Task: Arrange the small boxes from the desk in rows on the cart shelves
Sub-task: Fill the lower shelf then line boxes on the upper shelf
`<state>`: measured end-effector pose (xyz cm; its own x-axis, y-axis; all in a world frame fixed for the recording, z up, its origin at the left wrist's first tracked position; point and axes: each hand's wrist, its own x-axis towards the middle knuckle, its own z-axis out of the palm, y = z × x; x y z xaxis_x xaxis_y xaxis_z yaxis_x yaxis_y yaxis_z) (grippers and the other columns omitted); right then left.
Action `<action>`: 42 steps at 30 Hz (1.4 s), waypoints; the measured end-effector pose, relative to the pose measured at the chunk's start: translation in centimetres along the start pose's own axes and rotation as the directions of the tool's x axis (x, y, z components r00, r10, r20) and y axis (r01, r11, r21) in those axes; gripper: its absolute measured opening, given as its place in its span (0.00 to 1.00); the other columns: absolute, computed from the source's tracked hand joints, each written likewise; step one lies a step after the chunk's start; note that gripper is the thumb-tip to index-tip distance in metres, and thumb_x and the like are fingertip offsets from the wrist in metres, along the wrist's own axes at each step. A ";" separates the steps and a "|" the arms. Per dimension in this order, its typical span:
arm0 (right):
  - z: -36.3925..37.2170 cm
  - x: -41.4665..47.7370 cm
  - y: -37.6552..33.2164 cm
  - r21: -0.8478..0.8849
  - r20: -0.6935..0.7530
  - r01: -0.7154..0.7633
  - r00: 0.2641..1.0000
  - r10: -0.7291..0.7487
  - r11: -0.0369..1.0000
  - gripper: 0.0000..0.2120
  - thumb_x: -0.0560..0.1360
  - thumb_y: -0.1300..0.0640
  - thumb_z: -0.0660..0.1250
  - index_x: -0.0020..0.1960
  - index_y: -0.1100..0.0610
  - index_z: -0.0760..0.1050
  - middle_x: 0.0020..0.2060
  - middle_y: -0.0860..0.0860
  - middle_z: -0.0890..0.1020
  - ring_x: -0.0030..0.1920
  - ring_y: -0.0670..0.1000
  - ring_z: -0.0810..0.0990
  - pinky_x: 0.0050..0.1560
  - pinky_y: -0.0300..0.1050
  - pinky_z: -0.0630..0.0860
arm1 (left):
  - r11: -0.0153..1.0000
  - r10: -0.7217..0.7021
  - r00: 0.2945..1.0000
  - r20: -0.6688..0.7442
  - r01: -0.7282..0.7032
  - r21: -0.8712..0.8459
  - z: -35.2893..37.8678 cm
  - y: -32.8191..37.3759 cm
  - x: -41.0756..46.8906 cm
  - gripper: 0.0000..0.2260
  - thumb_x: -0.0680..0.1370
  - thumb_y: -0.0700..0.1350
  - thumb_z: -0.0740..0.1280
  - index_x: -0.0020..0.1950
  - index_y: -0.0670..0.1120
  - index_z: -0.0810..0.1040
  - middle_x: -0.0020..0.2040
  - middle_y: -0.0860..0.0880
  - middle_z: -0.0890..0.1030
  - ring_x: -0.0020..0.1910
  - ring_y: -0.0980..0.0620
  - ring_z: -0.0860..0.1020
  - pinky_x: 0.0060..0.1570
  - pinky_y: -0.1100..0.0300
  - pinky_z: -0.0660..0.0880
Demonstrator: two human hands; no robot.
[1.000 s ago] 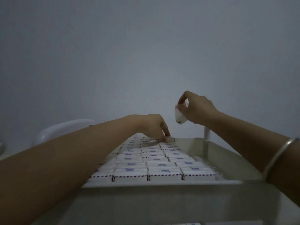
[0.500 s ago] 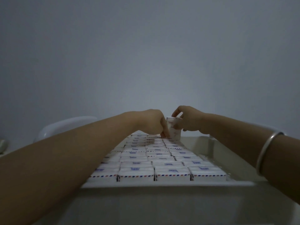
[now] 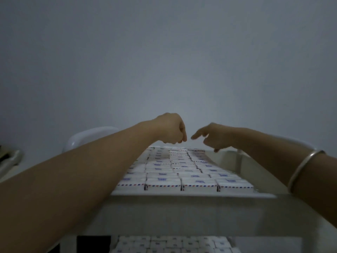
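The left hand (image 3: pixel 171 128) hangs above the far end of the pale grey metal cart's top shelf (image 3: pixel 182 196). Its fingers (image 3: pixel 182 138) are curled tightly under into a fist, and nothing shows inside them. The knuckles sit just clear of the last row and touch no box.

The right hand (image 3: pixel 218 136) is just beside it, with a narrow gap between the two. Its index finger (image 3: pixel 197 135) is stretched out straight towards the left fist, while the other fingers bend loosely downward and hold nothing. The lowest fingertip comes close to the far right edge of the shelf — whether it touches anything there cannot be told. A thin silver bangle (image 3: pixel 304 170) circles the right forearm.

The small white boxes with red-and-blue striped edges and blue print on top (image 3: pixel 182 172) lie flat on the top shelf. They are packed side by side in straight rows, four across at the near edge, running back to the hands. A bare strip of shelf is left along their right side. More of the same boxes (image 3: pixel 164 243) lie in rows on the lower shelf — only their near part is visible.

Behind the left forearm stands a rounded white chair back (image 3: pixel 87 137) against a plain grey wall (image 3: pixel 164 61).
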<state>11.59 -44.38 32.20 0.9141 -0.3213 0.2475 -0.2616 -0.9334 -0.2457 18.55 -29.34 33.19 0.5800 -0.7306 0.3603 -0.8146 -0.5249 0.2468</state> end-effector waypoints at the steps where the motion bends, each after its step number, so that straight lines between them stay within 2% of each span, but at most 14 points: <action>1: -0.6 -0.6 -0.4 -0.038 -0.081 0.047 0.995 -0.050 0.998 0.24 0.78 0.67 0.55 0.65 0.47 0.75 0.66 0.53 0.72 0.51 0.51 0.78 0.45 0.41 0.76 | 1.000 0.008 0.999 -0.039 -0.009 -0.019 -0.4 0.2 -0.6 0.13 0.77 0.36 0.61 0.49 0.49 0.83 0.49 0.51 0.84 0.46 0.54 0.82 0.53 0.56 0.79; 4: -1.7 -3.7 -2.7 0.066 -0.223 0.175 0.962 -0.156 0.982 0.11 0.80 0.60 0.60 0.53 0.46 0.77 0.55 0.49 0.80 0.49 0.47 0.78 0.47 0.40 0.73 | 0.997 0.069 0.967 -0.246 -0.077 -0.025 -1.6 0.7 -4.3 0.13 0.77 0.38 0.62 0.48 0.53 0.82 0.47 0.54 0.83 0.39 0.59 0.79 0.51 0.55 0.79; 6: -1.6 -6.6 -5.0 0.120 -0.296 0.278 0.926 -0.232 0.953 0.08 0.80 0.56 0.61 0.45 0.44 0.74 0.46 0.46 0.81 0.43 0.43 0.78 0.41 0.38 0.73 | 0.991 0.129 0.913 -0.387 -0.124 0.038 -2.0 0.3 -8.3 0.13 0.77 0.40 0.61 0.48 0.56 0.81 0.44 0.57 0.81 0.35 0.61 0.75 0.47 0.55 0.78; 9: 0.1 -11.2 -8.6 0.140 -0.424 0.419 0.844 -0.328 0.897 0.04 0.79 0.53 0.62 0.48 0.44 0.73 0.39 0.42 0.78 0.39 0.42 0.76 0.37 0.37 0.70 | 0.984 0.172 0.850 -0.498 -0.171 0.048 -2.1 -1.6 -16.4 0.12 0.76 0.41 0.63 0.46 0.58 0.79 0.38 0.58 0.81 0.29 0.60 0.75 0.37 0.62 0.74; 12: 2.1 -15.2 -11.3 0.228 -0.492 0.566 0.769 -0.408 0.792 0.03 0.78 0.52 0.63 0.49 0.45 0.73 0.36 0.41 0.78 0.35 0.42 0.76 0.35 0.35 0.70 | 0.984 0.112 0.811 -0.574 -0.173 -0.053 -1.8 -5.2 -23.3 0.11 0.76 0.37 0.65 0.45 0.55 0.79 0.36 0.57 0.81 0.24 0.54 0.75 0.26 0.65 0.69; 17: 9.6 -19.3 -18.4 0.367 -0.405 0.716 0.698 -0.591 0.594 0.05 0.76 0.54 0.64 0.50 0.46 0.75 0.34 0.42 0.79 0.35 0.43 0.77 0.35 0.38 0.72 | 0.953 -0.296 0.793 -0.533 0.210 -0.216 0.4 -15.2 -35.0 0.13 0.78 0.36 0.63 0.45 0.54 0.79 0.37 0.56 0.83 0.27 0.56 0.78 0.32 0.58 0.75; 21: 17.4 -19.5 -24.1 0.429 -0.173 0.690 0.695 -0.698 0.582 0.05 0.79 0.54 0.62 0.54 0.47 0.74 0.39 0.44 0.79 0.36 0.45 0.77 0.38 0.45 0.75 | 0.804 -0.592 0.675 -0.441 0.531 -0.266 3.0 -23.3 -43.3 0.13 0.80 0.38 0.62 0.44 0.54 0.78 0.39 0.56 0.83 0.30 0.58 0.79 0.34 0.59 0.75; 25: 25.3 -17.0 -28.3 0.469 0.023 0.603 0.722 -0.691 0.645 0.06 0.79 0.56 0.61 0.52 0.46 0.74 0.43 0.46 0.80 0.39 0.48 0.80 0.43 0.50 0.78 | 0.705 -0.708 0.577 -0.407 0.614 -0.356 5.6 -28.1 -48.3 0.15 0.78 0.32 0.60 0.44 0.51 0.80 0.38 0.54 0.83 0.31 0.60 0.80 0.30 0.67 0.74; 29: 31.6 -14.6 -31.4 0.511 0.153 0.493 0.754 -0.638 0.705 0.11 0.78 0.59 0.59 0.45 0.43 0.72 0.41 0.46 0.82 0.40 0.48 0.81 0.46 0.52 0.79 | 0.639 -0.768 0.525 -0.367 0.665 -0.385 7.3 -32.4 -50.7 0.17 0.77 0.33 0.59 0.44 0.53 0.80 0.38 0.58 0.83 0.34 0.56 0.81 0.36 0.56 0.79; 31: 34.0 -13.7 -32.7 0.533 0.195 0.444 0.764 -0.615 0.720 0.11 0.78 0.61 0.59 0.46 0.45 0.74 0.40 0.45 0.82 0.41 0.46 0.81 0.47 0.48 0.79 | 0.648 -0.760 0.536 -0.369 0.669 -0.364 7.9 -34.2 -51.4 0.18 0.76 0.33 0.60 0.44 0.56 0.79 0.41 0.59 0.83 0.40 0.57 0.81 0.39 0.59 0.77; 34: 36.7 -12.3 -34.7 0.545 0.209 0.435 0.757 -0.619 0.717 0.12 0.78 0.61 0.59 0.47 0.45 0.74 0.41 0.48 0.83 0.42 0.49 0.81 0.47 0.51 0.79 | 0.690 -0.716 0.570 -0.403 0.666 -0.283 8.4 -36.5 -51.5 0.16 0.78 0.36 0.61 0.47 0.58 0.78 0.47 0.60 0.80 0.45 0.60 0.78 0.43 0.66 0.72; 38: 38.9 -10.2 -37.2 0.559 0.191 0.445 0.752 -0.631 0.699 0.13 0.79 0.61 0.59 0.45 0.43 0.72 0.42 0.46 0.83 0.43 0.48 0.81 0.47 0.49 0.79 | 0.736 -0.659 0.661 -0.359 0.666 -0.123 8.2 -39.7 -50.4 0.13 0.79 0.43 0.65 0.61 0.56 0.76 0.58 0.57 0.76 0.60 0.57 0.71 0.58 0.63 0.68; 40: 39.7 -9.1 -38.2 0.556 0.176 0.460 0.749 -0.639 0.693 0.12 0.78 0.61 0.59 0.46 0.44 0.73 0.42 0.47 0.83 0.44 0.48 0.81 0.47 0.49 0.79 | 0.748 -0.649 0.725 -0.232 0.663 -0.023 8.1 -41.3 -49.7 0.22 0.78 0.49 0.67 0.72 0.54 0.69 0.69 0.55 0.71 0.69 0.55 0.65 0.68 0.61 0.62; 42: 40.5 -8.1 -39.0 0.552 0.167 0.470 0.747 -0.644 0.688 0.10 0.79 0.61 0.59 0.49 0.46 0.73 0.43 0.45 0.83 0.45 0.47 0.80 0.48 0.47 0.78 | 0.741 -0.660 0.743 -0.114 0.668 0.064 8.1 -42.7 -49.0 0.29 0.77 0.55 0.68 0.77 0.53 0.62 0.74 0.55 0.64 0.74 0.53 0.60 0.73 0.60 0.56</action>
<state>26.95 1.11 1.84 0.9027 0.3876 0.1869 0.4210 -0.7053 -0.5703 25.00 25.36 -2.33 0.9674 -0.1465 0.2068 -0.2154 -0.9052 0.3664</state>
